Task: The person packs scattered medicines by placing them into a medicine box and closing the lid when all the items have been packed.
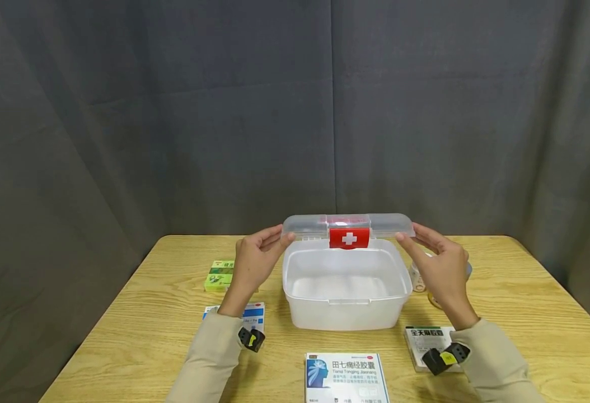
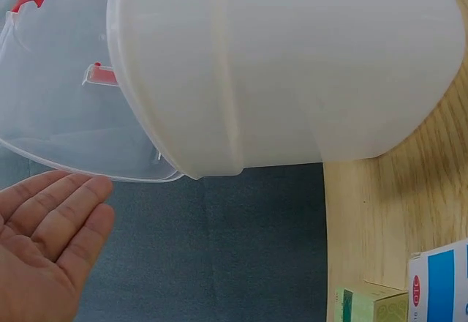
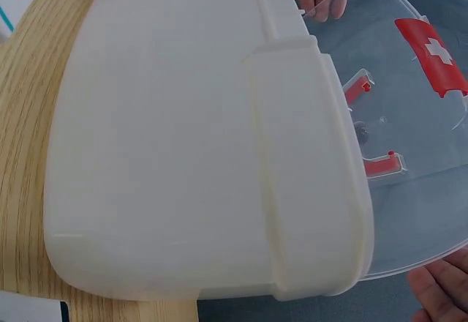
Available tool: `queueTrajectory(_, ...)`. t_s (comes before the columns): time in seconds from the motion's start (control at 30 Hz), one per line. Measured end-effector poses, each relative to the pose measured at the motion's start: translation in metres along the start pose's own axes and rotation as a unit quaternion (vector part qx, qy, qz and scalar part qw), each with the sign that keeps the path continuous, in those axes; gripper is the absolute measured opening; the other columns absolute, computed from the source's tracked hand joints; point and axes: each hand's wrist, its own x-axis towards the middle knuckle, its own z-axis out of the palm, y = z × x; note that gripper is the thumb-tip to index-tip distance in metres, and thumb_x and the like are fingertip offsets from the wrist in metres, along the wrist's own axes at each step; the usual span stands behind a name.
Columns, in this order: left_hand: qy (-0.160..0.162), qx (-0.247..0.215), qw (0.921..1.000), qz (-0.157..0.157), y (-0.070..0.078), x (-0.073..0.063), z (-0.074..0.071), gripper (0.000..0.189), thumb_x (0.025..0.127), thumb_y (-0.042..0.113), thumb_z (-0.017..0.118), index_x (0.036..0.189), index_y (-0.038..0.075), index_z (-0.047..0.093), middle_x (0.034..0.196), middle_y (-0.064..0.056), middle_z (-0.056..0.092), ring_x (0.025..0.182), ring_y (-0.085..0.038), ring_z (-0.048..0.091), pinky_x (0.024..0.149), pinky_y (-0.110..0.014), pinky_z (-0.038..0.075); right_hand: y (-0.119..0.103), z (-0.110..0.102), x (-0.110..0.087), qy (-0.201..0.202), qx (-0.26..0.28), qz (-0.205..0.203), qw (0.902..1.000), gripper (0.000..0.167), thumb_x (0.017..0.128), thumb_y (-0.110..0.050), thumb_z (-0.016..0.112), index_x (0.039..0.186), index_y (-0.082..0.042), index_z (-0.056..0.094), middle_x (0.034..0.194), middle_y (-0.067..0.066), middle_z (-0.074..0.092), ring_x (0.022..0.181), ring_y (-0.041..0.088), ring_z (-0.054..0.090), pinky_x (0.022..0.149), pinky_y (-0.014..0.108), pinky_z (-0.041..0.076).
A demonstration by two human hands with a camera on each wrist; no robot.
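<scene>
A white plastic box [image 1: 345,314] stands uncovered, and its clear lid [image 1: 305,225] is tilted up at the back. On the lid's front edge is a red latch [image 1: 349,238] with a white cross. My left hand [image 1: 258,258] holds the lid's left corner, thumb in front and fingers at the side. At the opposite corner my right hand [image 1: 442,266] pinches the lid edge the same way. In the left wrist view, the left fingers [image 2: 62,216] lie along the lid's rim. Two small red-and-clear clips [image 3: 384,165] show through the lid.
Medicine boxes lie around: green [image 1: 219,275] and blue-white [image 1: 254,314] at left, white with a blue head picture [image 1: 345,378] in front, white-green [image 1: 423,341] at right. A white bottle [image 1: 417,279] stands partly behind my right hand. A grey curtain [image 1: 249,140] hangs behind the table.
</scene>
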Motion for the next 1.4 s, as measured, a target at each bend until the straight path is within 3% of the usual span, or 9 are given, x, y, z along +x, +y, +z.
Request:
queueTrajectory(0.4,0.008,0.021,0.9998,0.002,0.003,0.007,0.000,0.053,0.088,0.042,0.071,0.118,-0.001,0.068,0.110,-0.014,0.069,0.098,-0.023,0.068,0.082,-0.037,0.055,-0.003,0.001,0.006,-0.004,-0.019,0.002,0.9998,0.050,0.087,-0.036,0.074,0.126,-0.004,0.065,0.121,0.010,0.065,0.108,0.025,0.063,0.092,0.034,0.049)
queueTrajectory(0.63,0.017,0.042,0.9990,0.004,0.003,0.013,-0.001,0.056,0.086,0.050,0.069,0.115,0.002,0.071,0.100,-0.007,0.072,0.095,-0.020,0.069,0.083,-0.040,0.055,-0.005,0.004,0.010,-0.023,-0.016,0.001,0.9996,0.055,0.090,-0.039,0.069,0.131,-0.004,0.060,0.128,0.012,0.061,0.111,0.028,0.060,0.095,0.051,0.046)
queueTrajectory(0.73,0.019,0.046,0.9988,0.007,0.002,0.015,-0.001,0.056,0.086,0.051,0.069,0.114,0.003,0.071,0.098,-0.005,0.073,0.094,-0.018,0.069,0.084,-0.040,0.055,-0.005,0.005,0.011,-0.026,-0.017,0.003,0.9995,0.055,0.090,-0.040,0.069,0.131,-0.004,0.061,0.126,0.013,0.062,0.110,0.028,0.060,0.095,0.052,0.046)
queueTrajectory(0.8,0.020,0.048,0.9986,0.009,0.002,0.017,-0.002,0.055,0.086,0.051,0.070,0.114,0.003,0.072,0.097,-0.005,0.073,0.094,-0.018,0.069,0.084,-0.039,0.055,-0.006,0.005,0.012,-0.027,-0.021,0.003,0.9994,0.055,0.090,-0.040,0.069,0.130,-0.004,0.061,0.125,0.012,0.063,0.109,0.027,0.061,0.095,0.046,0.048)
queueTrajectory(0.97,0.026,0.056,0.9979,0.018,0.003,0.019,-0.003,0.051,0.086,0.048,0.070,0.111,0.003,0.073,0.095,-0.005,0.073,0.093,-0.019,0.069,0.082,-0.040,0.055,-0.006,0.006,0.016,-0.026,-0.026,-0.004,0.9993,0.054,0.090,-0.041,0.069,0.128,-0.004,0.063,0.120,0.012,0.065,0.107,0.025,0.062,0.085,0.019,0.047)
queueTrajectory(1.07,0.029,0.061,0.9975,0.021,0.003,0.020,-0.003,0.050,0.086,0.048,0.070,0.110,0.004,0.074,0.095,-0.005,0.073,0.094,-0.020,0.069,0.083,-0.040,0.055,-0.007,0.006,0.018,-0.026,-0.027,-0.005,0.9993,0.054,0.090,-0.042,0.069,0.128,-0.004,0.063,0.116,0.013,0.066,0.104,0.025,0.063,0.081,0.013,0.043)
queueTrajectory(1.27,0.033,0.060,0.9973,0.028,0.001,0.022,-0.004,0.050,0.085,0.050,0.071,0.108,0.006,0.075,0.094,-0.004,0.073,0.095,-0.020,0.068,0.084,-0.042,0.054,-0.004,0.008,0.021,-0.038,-0.043,-0.006,0.9983,0.059,0.092,-0.043,0.065,0.130,0.001,0.059,0.115,0.016,0.064,0.101,0.025,0.060,0.080,0.013,0.042)
queueTrajectory(1.4,0.044,0.058,0.9968,0.034,-0.001,0.023,-0.003,0.048,0.084,0.050,0.072,0.106,0.007,0.076,0.092,-0.003,0.074,0.093,-0.019,0.069,0.083,-0.042,0.054,-0.002,0.009,0.023,-0.062,-0.029,-0.008,0.9976,0.058,0.094,-0.042,0.063,0.131,0.003,0.055,0.125,0.018,0.056,0.111,0.030,0.055,0.097,0.034,0.046)
